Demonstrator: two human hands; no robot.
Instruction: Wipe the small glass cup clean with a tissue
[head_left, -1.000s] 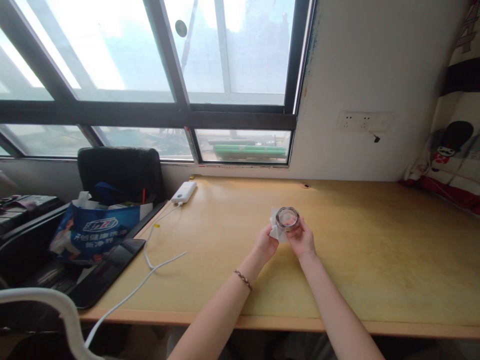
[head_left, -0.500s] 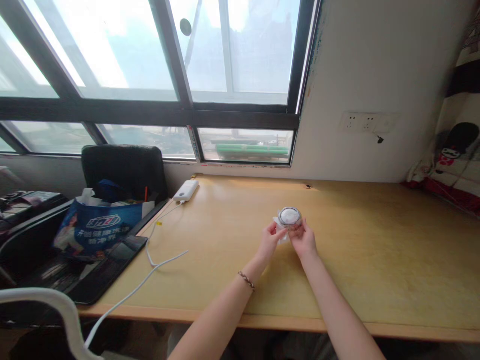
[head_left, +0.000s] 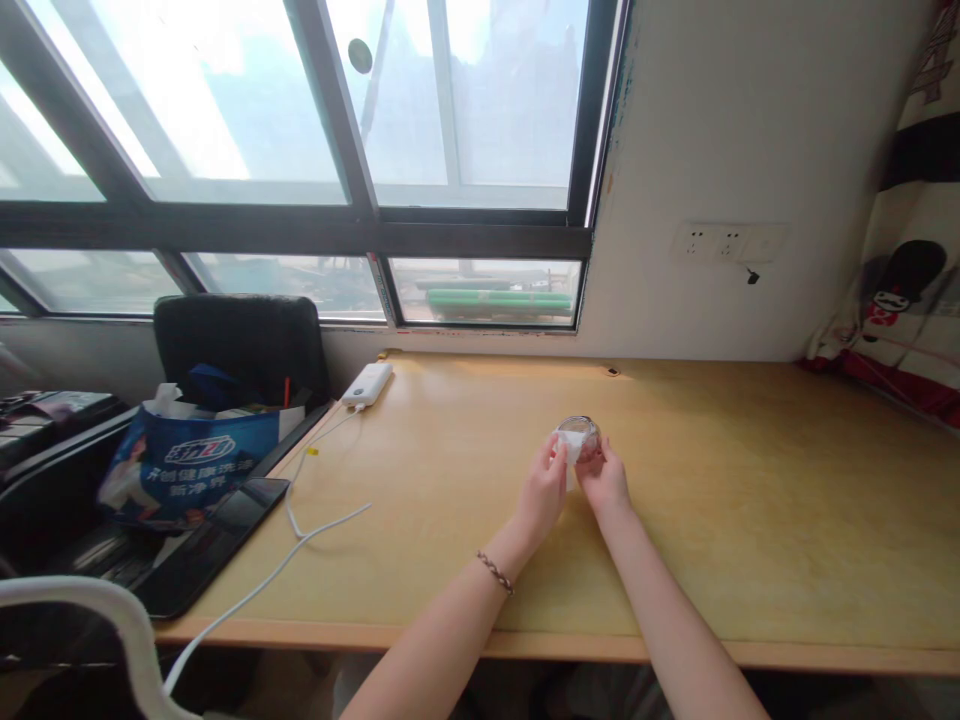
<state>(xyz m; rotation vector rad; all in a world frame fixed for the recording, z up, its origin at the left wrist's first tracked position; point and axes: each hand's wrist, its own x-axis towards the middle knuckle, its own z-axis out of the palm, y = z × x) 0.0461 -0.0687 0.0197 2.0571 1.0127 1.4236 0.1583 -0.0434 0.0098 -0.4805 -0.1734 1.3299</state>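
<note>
Above the worktop (head_left: 465, 560), near its middle: left hand (head_left: 546, 492) with grip closed on a white tissue (head_left: 568, 447), pressing it against the glass jar (head_left: 579, 438). Just right of it, right hand (head_left: 604, 482) curled under the jar, grip closed around its lower side. Jar short and round, mouth tilted toward the camera, axis leaning off upright. Farther back and left of the jar, power bank (head_left: 367, 383) with white cable (head_left: 315, 500).
</note>
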